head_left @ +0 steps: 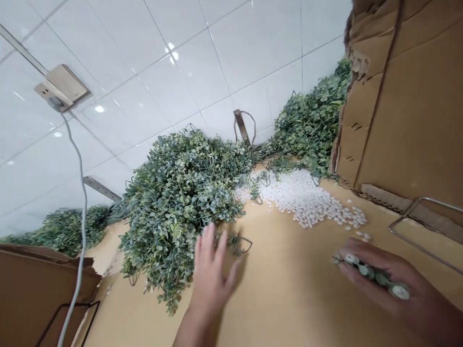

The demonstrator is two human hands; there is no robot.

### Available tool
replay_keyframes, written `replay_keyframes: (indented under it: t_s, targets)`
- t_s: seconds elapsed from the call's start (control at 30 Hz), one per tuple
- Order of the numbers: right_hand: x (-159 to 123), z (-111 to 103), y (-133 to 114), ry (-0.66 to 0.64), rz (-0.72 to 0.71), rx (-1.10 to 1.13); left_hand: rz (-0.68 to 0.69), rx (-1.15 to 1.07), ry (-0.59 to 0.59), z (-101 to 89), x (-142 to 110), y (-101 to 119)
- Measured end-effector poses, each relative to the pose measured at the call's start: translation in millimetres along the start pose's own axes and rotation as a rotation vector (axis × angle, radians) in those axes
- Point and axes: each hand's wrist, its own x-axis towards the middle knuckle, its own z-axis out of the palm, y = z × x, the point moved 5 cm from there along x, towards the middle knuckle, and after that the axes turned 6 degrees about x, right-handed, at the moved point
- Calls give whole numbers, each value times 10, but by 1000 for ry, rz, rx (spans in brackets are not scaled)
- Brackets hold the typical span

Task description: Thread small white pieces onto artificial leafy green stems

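Note:
My left hand [211,272] is stretched out flat with fingers apart, its fingertips at the edge of a big heap of artificial green leafy sprigs [181,193] on the tan table [289,289]. My right hand [394,289] is cupped at the lower right, curled around a row of small round white and green discs [372,277]. A pile of loose white discs [307,197] lies on the table beyond my right hand.
More green sprigs [311,120] are heaped at the back against the white tiled wall. A tall cardboard box [405,106] stands at the right with a metal wire frame [423,224] beside it. Another cardboard box [39,294] and a hanging white cable [81,212] are at the left.

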Motion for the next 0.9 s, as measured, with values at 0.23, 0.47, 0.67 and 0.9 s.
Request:
replay_keyframes:
  t_s: [0.23, 0.47, 0.67, 0.9]
  targets:
    - [-83, -9, -27, -55, -54, -118, 151, 191, -82, 734, 530, -27]
    - [-47, -51, 160, -118, -1, -112, -51, 238, -255, 1091, 865, -467]
    - [49, 156, 193, -342, 21, 31, -174, 228, -304, 1117, 996, -339]
    - [80, 78, 281, -307, 169, 121, -135, 82, -302, 799, 921, 159]
